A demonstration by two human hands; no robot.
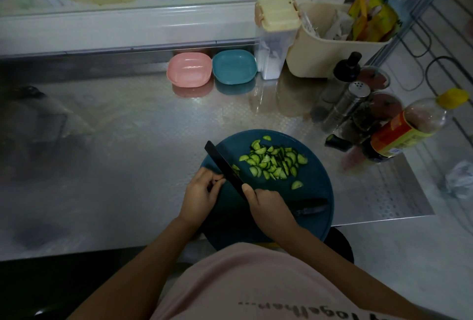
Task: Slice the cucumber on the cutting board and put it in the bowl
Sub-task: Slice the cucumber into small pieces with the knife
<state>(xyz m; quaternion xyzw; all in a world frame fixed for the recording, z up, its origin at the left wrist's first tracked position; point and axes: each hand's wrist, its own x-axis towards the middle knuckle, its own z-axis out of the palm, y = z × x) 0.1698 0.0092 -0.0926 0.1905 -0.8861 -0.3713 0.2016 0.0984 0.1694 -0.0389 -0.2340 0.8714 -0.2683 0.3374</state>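
Here the right hand (268, 207) grips the knife (224, 166), cucumber slices (273, 162) heaped just beyond it.

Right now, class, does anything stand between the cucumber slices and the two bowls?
Nothing visible does: only bare counter lies between the cucumber slices on the cutting board and the pink bowl and teal bowl. The bottles stand off to the right.

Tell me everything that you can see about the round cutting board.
The cutting board is round, dark blue-green, plastic by its look. It lies flat on the metal counter, at its near edge. Cucumber slices are heaped on its far half. The black knife, gripped by the right hand, is blade-down upon it; the left hand lies over its left part.
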